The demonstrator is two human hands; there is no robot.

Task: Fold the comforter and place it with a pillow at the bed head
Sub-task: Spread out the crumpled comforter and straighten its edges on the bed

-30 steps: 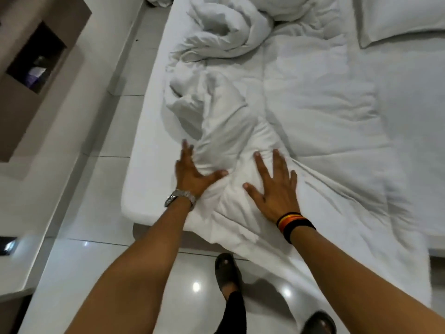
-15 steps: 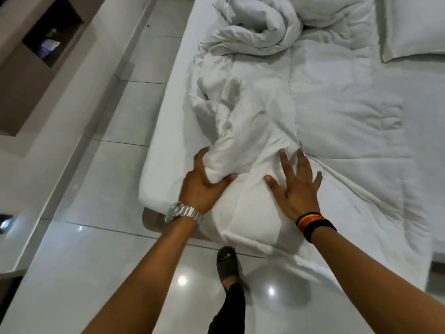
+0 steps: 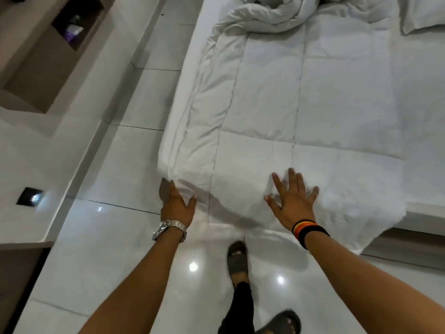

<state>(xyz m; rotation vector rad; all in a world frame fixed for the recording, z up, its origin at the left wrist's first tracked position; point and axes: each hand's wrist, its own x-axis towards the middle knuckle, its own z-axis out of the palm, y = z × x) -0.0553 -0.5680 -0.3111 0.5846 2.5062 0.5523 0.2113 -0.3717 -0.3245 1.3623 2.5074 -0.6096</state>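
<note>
Most of the comforter lies spread flat over the bed, its far end bunched near the pillow; no fold made yet, I judge. My right hand presses open-palmed; my left hand pinches the near corner.

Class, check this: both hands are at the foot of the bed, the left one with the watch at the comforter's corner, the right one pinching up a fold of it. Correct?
Not quite. The head view shows the right hand lying flat with fingers spread on the comforter, not pinching. The left hand, with the watch, is at the corner as stated.
</note>
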